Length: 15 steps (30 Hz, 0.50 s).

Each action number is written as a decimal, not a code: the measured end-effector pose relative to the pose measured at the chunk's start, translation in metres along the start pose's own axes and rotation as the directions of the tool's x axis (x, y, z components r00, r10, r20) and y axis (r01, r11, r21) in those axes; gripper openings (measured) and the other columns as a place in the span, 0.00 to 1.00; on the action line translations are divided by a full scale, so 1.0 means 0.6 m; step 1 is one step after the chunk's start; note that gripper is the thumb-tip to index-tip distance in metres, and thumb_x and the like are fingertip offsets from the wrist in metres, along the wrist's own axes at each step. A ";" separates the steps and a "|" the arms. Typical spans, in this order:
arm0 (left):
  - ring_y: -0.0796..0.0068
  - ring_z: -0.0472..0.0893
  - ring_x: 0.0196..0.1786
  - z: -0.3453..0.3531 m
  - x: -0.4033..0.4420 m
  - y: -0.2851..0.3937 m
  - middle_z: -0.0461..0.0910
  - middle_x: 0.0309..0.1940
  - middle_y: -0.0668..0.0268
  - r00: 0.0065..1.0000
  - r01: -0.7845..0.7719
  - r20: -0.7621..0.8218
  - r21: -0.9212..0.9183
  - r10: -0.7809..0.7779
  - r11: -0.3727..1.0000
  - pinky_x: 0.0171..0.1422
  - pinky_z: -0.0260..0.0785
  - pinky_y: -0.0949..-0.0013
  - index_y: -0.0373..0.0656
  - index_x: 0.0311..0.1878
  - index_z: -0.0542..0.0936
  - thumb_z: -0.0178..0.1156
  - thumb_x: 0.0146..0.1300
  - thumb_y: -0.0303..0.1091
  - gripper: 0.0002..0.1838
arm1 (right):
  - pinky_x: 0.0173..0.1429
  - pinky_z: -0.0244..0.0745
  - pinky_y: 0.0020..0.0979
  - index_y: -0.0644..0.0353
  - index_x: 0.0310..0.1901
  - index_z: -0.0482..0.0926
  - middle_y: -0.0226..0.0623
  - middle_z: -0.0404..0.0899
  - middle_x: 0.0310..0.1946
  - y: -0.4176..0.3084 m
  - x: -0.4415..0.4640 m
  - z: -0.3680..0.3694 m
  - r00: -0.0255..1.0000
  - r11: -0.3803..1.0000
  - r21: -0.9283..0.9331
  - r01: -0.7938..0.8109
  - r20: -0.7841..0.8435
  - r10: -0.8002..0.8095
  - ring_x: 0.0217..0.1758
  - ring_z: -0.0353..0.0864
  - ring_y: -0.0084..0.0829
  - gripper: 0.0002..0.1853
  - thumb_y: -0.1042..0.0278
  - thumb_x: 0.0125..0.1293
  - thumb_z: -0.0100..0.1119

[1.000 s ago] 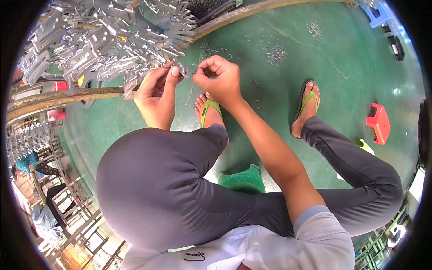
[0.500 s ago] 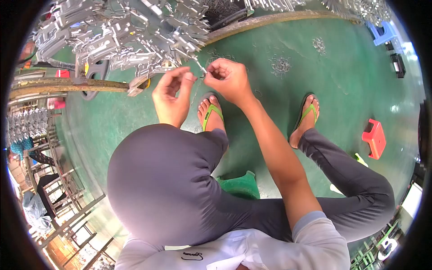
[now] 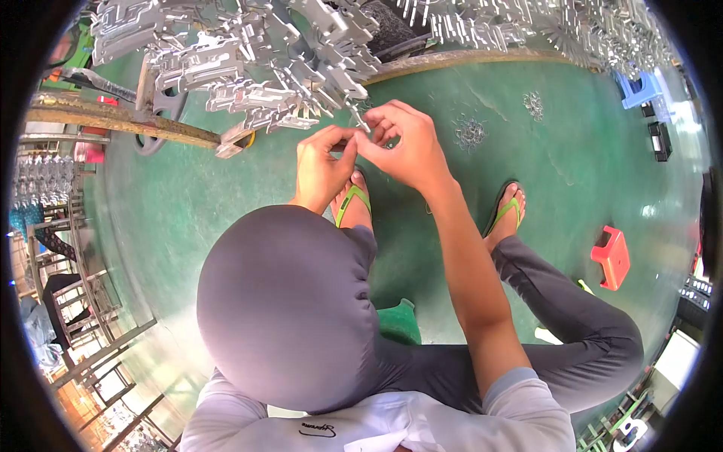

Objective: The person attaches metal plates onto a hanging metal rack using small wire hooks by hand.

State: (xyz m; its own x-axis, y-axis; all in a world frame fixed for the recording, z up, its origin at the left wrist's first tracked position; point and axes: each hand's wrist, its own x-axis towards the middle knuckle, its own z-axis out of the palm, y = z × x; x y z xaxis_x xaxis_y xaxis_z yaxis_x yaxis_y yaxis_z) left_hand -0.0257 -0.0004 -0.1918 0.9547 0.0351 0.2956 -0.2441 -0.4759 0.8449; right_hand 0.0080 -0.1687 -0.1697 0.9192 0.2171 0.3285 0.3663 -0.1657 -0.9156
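A dense cluster of silvery metal parts (image 3: pixel 248 71) hangs at the top left. At its lower tip, a small metal part (image 3: pixel 361 118) points down between my hands. My right hand (image 3: pixel 410 147) has its thumb and fingers closed in a pinch at the end of this part. My left hand (image 3: pixel 322 166) is also pinched, its fingertips meeting those of the right hand. Whatever lies between the left fingertips is too small or hidden to name.
A wooden beam (image 3: pixel 124 120) reaches in from the left, and another (image 3: pixel 467 60) runs along the back. Small metal pieces (image 3: pixel 471 132) lie on the green floor (image 3: pixel 572 203). A red stool (image 3: pixel 614 258) and a blue stool (image 3: pixel 639 90) stand at the right.
My left hand has moved right and upward, and its fingers have closed from a spread position to meet my right hand. The view has shifted slightly.
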 end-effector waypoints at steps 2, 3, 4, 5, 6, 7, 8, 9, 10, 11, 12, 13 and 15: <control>0.65 0.90 0.34 0.004 0.004 0.002 0.87 0.32 0.56 1.000 0.014 -0.009 0.092 -0.014 0.996 0.41 0.81 0.67 0.33 0.40 0.87 0.68 0.63 0.23 0.04 | 0.36 0.79 0.33 0.71 0.36 0.85 0.42 0.82 0.30 0.001 0.009 0.006 0.999 0.999 -0.032 -0.041 -0.015 0.040 0.30 0.84 0.31 0.10 0.71 0.59 0.72; 0.65 0.90 0.34 0.006 0.005 0.004 0.87 0.32 0.56 1.000 0.014 -0.026 0.088 -0.011 0.996 0.40 0.81 0.67 0.33 0.40 0.87 0.68 0.63 0.23 0.04 | 0.37 0.79 0.35 0.71 0.36 0.85 0.43 0.82 0.30 -0.001 0.014 0.009 0.998 0.997 -0.049 -0.061 -0.024 0.059 0.30 0.85 0.35 0.11 0.70 0.60 0.72; 0.65 0.90 0.33 0.008 0.007 0.006 0.87 0.32 0.56 0.999 0.012 -0.041 0.082 -0.009 0.997 0.40 0.81 0.67 0.33 0.40 0.87 0.68 0.63 0.23 0.04 | 0.37 0.79 0.38 0.70 0.36 0.86 0.45 0.82 0.29 -0.003 0.019 0.011 0.998 0.993 -0.109 -0.054 -0.020 0.052 0.30 0.85 0.39 0.11 0.70 0.60 0.72; 0.64 0.90 0.33 0.009 0.010 0.004 0.87 0.32 0.55 0.998 0.012 -0.055 0.089 -0.008 0.996 0.39 0.81 0.67 0.33 0.40 0.87 0.68 0.63 0.24 0.04 | 0.38 0.79 0.40 0.70 0.36 0.86 0.47 0.82 0.29 -0.006 0.025 0.011 0.999 0.984 -0.170 -0.046 -0.016 0.044 0.30 0.85 0.42 0.11 0.69 0.60 0.72; 0.64 0.90 0.33 0.011 0.010 -0.001 0.87 0.31 0.55 0.998 0.014 -0.069 0.095 -0.008 0.995 0.39 0.81 0.67 0.33 0.40 0.87 0.68 0.63 0.24 0.05 | 0.38 0.79 0.42 0.70 0.35 0.86 0.48 0.82 0.29 -0.009 0.030 0.011 0.999 0.972 -0.230 -0.040 -0.011 0.038 0.31 0.85 0.46 0.11 0.69 0.60 0.71; 0.64 0.90 0.32 0.013 0.011 -0.005 0.87 0.31 0.54 0.997 0.017 -0.082 0.101 -0.009 0.995 0.38 0.81 0.67 0.33 0.40 0.87 0.69 0.63 0.24 0.05 | 0.39 0.79 0.43 0.70 0.35 0.86 0.49 0.82 0.29 -0.013 0.034 0.012 0.999 0.968 -0.246 -0.045 -0.011 0.044 0.31 0.85 0.48 0.11 0.69 0.60 0.71; 0.65 0.89 0.32 0.015 0.011 -0.008 0.87 0.31 0.55 0.995 0.043 -0.095 0.079 -0.035 0.996 0.38 0.81 0.68 0.33 0.40 0.87 0.68 0.63 0.24 0.05 | 0.40 0.79 0.45 0.70 0.35 0.86 0.51 0.83 0.29 -0.017 0.038 0.014 0.999 0.964 -0.260 -0.052 -0.011 0.051 0.32 0.85 0.50 0.11 0.69 0.60 0.70; 0.66 0.89 0.32 0.018 0.010 -0.010 0.87 0.31 0.56 0.992 0.070 -0.105 0.057 -0.064 0.996 0.38 0.81 0.68 0.33 0.40 0.87 0.68 0.64 0.24 0.05 | 0.40 0.79 0.46 0.71 0.34 0.85 0.52 0.83 0.30 -0.019 0.041 0.017 0.998 0.960 -0.274 -0.060 -0.011 0.060 0.33 0.84 0.53 0.11 0.69 0.60 0.69; 0.67 0.89 0.31 0.019 0.009 -0.014 0.87 0.31 0.57 0.989 0.098 -0.115 0.036 -0.093 0.995 0.38 0.82 0.68 0.32 0.40 0.87 0.68 0.65 0.24 0.05 | 0.40 0.79 0.47 0.71 0.34 0.85 0.53 0.83 0.29 -0.019 0.044 0.020 0.999 0.958 -0.281 -0.052 -0.006 0.053 0.33 0.85 0.54 0.10 0.69 0.60 0.69; 0.68 0.89 0.32 0.020 0.006 -0.019 0.87 0.31 0.58 0.979 0.170 -0.104 -0.075 -0.177 0.983 0.39 0.82 0.68 0.32 0.41 0.87 0.67 0.66 0.25 0.06 | 0.40 0.79 0.47 0.71 0.33 0.85 0.54 0.83 0.29 -0.017 0.049 0.023 0.999 0.957 -0.288 -0.045 -0.002 0.046 0.33 0.85 0.55 0.10 0.69 0.59 0.69; 0.69 0.89 0.33 0.021 0.005 -0.024 0.88 0.32 0.58 0.963 0.239 -0.082 -0.184 -0.257 0.953 0.40 0.82 0.68 0.31 0.42 0.87 0.67 0.68 0.26 0.07 | 0.40 0.79 0.48 0.71 0.33 0.85 0.55 0.83 0.28 -0.016 0.055 0.025 0.999 0.955 -0.296 -0.037 0.001 0.039 0.33 0.85 0.56 0.10 0.70 0.59 0.69; 0.69 0.89 0.34 0.023 0.004 -0.030 0.88 0.33 0.59 0.942 0.305 -0.051 -0.290 -0.333 0.907 0.41 0.83 0.68 0.31 0.43 0.87 0.66 0.69 0.26 0.07 | 0.38 0.77 0.45 0.71 0.34 0.85 0.54 0.82 0.27 -0.016 0.060 0.025 0.997 0.944 -0.324 -0.054 0.027 0.067 0.30 0.84 0.51 0.11 0.69 0.59 0.70; 0.69 0.89 0.37 0.019 0.000 -0.040 0.88 0.35 0.59 0.894 0.398 0.039 -0.524 -0.446 0.753 0.43 0.83 0.67 0.30 0.46 0.86 0.64 0.73 0.29 0.10 | 0.34 0.75 0.39 0.71 0.37 0.85 0.53 0.81 0.24 -0.018 0.070 0.023 0.989 0.921 -0.380 -0.085 0.080 0.124 0.25 0.83 0.42 0.13 0.67 0.59 0.73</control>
State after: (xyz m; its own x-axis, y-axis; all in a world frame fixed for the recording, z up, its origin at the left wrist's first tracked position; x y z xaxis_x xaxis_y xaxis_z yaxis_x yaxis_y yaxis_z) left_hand -0.0178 0.0009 -0.2169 0.9691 0.2098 -0.1296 0.1069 0.1164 0.9874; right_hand 0.0408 -0.1442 -0.1489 0.9431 0.2708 0.1931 0.3145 -0.5369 -0.7828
